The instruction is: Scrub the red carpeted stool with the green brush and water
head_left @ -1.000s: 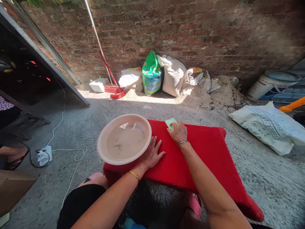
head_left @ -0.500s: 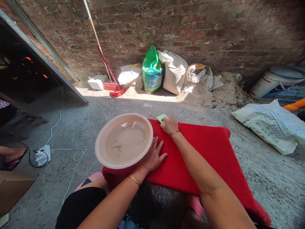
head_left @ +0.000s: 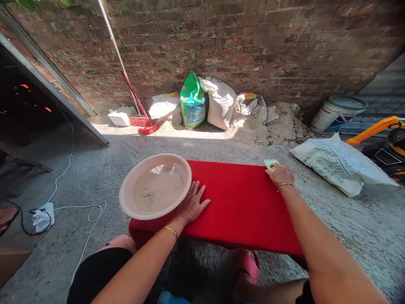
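A bench or low table covered in fuzzy red cloth [head_left: 237,202] stands before me. My left hand [head_left: 190,203] lies flat on the cloth with its fingers spread, right beside the basin. The pale pink plastic basin [head_left: 126,202] sits on the left end of the cloth and holds cloudy water with dark specks. Out at the far right corner, my right hand [head_left: 281,175] grips a small flat pale green piece [head_left: 271,164], pressed to the cloth's edge. Its underside is hidden, so whether it is a brush or a scraper I cannot tell.
Against the brick wall stand a green bag [head_left: 193,103], a white sack [head_left: 220,101] and a red dustpan [head_left: 148,128]. A printed sack [head_left: 341,162] lies on the floor at right, near a bucket [head_left: 338,113]. A power strip [head_left: 43,217] with cords lies at left.
My right hand has slid the pale green piece rightward along the far edge of the cloth to its corner. My left hand stays flat beside the basin. The view has turned slightly right.
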